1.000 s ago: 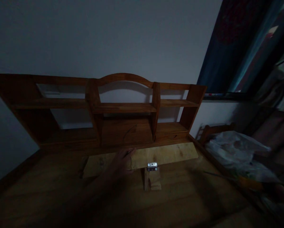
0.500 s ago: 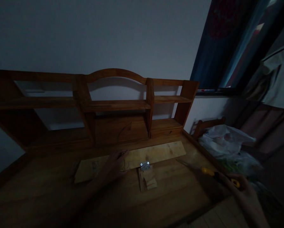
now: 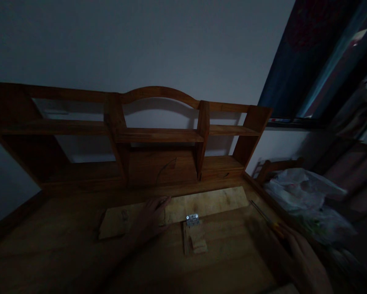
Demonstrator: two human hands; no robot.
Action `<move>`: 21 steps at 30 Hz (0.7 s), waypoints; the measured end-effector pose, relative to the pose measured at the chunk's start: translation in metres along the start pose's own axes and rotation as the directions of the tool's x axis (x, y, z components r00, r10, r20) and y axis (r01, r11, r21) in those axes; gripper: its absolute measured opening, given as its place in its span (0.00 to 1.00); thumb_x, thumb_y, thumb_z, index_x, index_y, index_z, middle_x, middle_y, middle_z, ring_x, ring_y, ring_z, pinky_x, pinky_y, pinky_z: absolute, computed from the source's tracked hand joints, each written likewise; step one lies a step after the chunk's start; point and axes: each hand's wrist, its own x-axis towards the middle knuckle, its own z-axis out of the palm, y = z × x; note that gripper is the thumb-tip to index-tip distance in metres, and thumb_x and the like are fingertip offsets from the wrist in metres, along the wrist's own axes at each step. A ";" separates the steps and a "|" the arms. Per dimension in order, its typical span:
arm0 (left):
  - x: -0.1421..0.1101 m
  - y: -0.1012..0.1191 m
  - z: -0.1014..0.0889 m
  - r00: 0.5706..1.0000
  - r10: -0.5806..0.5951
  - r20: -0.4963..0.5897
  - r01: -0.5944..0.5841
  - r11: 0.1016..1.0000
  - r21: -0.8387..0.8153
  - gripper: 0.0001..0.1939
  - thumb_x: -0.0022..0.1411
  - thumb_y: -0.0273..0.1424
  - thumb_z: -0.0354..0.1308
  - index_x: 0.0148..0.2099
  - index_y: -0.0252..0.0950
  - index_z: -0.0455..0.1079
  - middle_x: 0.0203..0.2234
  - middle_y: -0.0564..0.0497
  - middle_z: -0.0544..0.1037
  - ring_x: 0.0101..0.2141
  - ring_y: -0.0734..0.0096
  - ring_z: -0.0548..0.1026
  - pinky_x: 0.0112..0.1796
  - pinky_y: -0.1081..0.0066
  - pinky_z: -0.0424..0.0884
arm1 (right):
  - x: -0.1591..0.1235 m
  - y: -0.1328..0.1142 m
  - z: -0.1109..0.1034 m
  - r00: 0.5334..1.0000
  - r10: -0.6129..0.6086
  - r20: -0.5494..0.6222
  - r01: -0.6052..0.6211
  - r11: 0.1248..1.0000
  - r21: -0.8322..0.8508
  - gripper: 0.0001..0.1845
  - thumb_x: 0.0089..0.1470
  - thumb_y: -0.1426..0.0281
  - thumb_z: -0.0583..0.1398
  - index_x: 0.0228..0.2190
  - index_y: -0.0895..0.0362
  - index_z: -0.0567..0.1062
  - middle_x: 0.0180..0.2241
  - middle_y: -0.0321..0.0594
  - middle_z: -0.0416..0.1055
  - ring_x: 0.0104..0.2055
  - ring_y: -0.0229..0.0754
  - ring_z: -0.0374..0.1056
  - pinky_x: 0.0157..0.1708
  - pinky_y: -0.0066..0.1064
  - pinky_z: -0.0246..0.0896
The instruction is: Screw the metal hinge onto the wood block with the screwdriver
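Note:
A long pale wooden board (image 3: pixel 211 202) lies across the desk top. My left hand (image 3: pixel 149 216) is closed across the left half of it, with fingers on the far side and thumb near the front edge. A small metal hinge (image 3: pixel 192 219) joins the board's front edge to a short wood block (image 3: pixel 195 239); two bright screw heads show on its upper leaf. To the right, my right hand (image 3: pixel 303 253) grips a screwdriver (image 3: pixel 263 212) by its yellow and black handle. Its thin shaft points up and left, with the tip near the board's right end.
A wooden shelf unit (image 3: pixel 160 134) stands along the back of the desk (image 3: pixel 232 245), against the wall. Beyond the desk's raised right edge, a white plastic bag (image 3: pixel 306 188) sits near a chair back (image 3: pixel 278 165). The room is dim.
My right hand has turned the screwdriver, and its tip has shifted right toward the board's end. My left hand stays on the board. The whole view has shifted slightly.

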 end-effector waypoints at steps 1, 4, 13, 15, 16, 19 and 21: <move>0.000 0.000 0.001 1.000 0.000 -0.007 0.000 1.000 0.000 0.50 0.51 0.32 0.65 0.70 0.46 0.44 0.60 0.45 0.61 0.56 0.53 0.61 0.56 0.55 0.61 | 0.013 -0.018 -0.002 0.995 -0.088 0.044 0.088 0.996 0.017 0.24 0.57 0.70 0.51 0.56 0.54 0.67 0.56 0.48 0.66 0.55 0.52 0.66 0.52 0.45 0.65; 0.001 -0.001 0.003 1.000 0.003 -0.013 -0.003 1.000 -0.003 0.51 0.50 0.30 0.66 0.70 0.46 0.43 0.60 0.46 0.61 0.57 0.53 0.60 0.56 0.56 0.61 | 0.058 -0.080 -0.003 0.891 -0.424 0.160 0.410 0.905 0.113 0.29 0.59 0.76 0.51 0.61 0.52 0.60 0.60 0.44 0.62 0.60 0.48 0.61 0.54 0.41 0.64; 0.003 0.000 0.002 1.000 0.013 0.017 -0.013 1.000 -0.005 0.48 0.53 0.33 0.64 0.70 0.46 0.44 0.59 0.46 0.62 0.57 0.52 0.61 0.56 0.56 0.61 | 0.119 -0.156 0.035 0.404 -0.912 0.075 0.877 0.409 0.254 0.22 0.62 0.76 0.53 0.57 0.61 0.65 0.59 0.47 0.64 0.63 0.46 0.55 0.64 0.44 0.51; 0.003 -0.001 0.003 1.000 0.013 0.009 -0.013 1.000 -0.004 0.47 0.53 0.33 0.64 0.70 0.45 0.44 0.59 0.45 0.62 0.57 0.53 0.61 0.56 0.56 0.61 | 0.114 -0.152 0.041 0.421 -0.906 0.042 0.872 0.417 0.258 0.19 0.61 0.76 0.54 0.54 0.62 0.67 0.55 0.48 0.68 0.62 0.46 0.57 0.62 0.43 0.53; 0.004 -0.001 0.003 1.000 0.017 0.005 -0.017 1.000 -0.004 0.47 0.54 0.34 0.64 0.70 0.45 0.44 0.59 0.45 0.62 0.56 0.52 0.61 0.56 0.56 0.61 | 0.112 -0.151 0.043 0.445 -0.895 0.027 0.861 0.436 0.263 0.19 0.61 0.75 0.55 0.53 0.63 0.68 0.53 0.48 0.70 0.61 0.46 0.58 0.62 0.43 0.54; 0.005 -0.002 0.004 1.000 0.027 -0.007 -0.027 1.000 0.000 0.46 0.55 0.37 0.63 0.70 0.44 0.44 0.59 0.44 0.62 0.56 0.52 0.61 0.56 0.56 0.61 | 0.107 -0.151 0.048 0.554 -0.832 -0.008 0.797 0.527 0.296 0.17 0.60 0.74 0.56 0.51 0.62 0.69 0.48 0.47 0.72 0.57 0.46 0.63 0.59 0.41 0.57; 0.006 -0.001 0.003 0.999 0.034 -0.012 -0.034 0.999 0.006 0.45 0.56 0.38 0.63 0.70 0.44 0.44 0.58 0.44 0.62 0.56 0.52 0.61 0.56 0.56 0.61 | 0.109 -0.153 0.050 0.654 -0.756 -0.032 0.707 0.595 0.382 0.15 0.60 0.74 0.56 0.49 0.61 0.70 0.45 0.46 0.73 0.51 0.44 0.66 0.54 0.39 0.61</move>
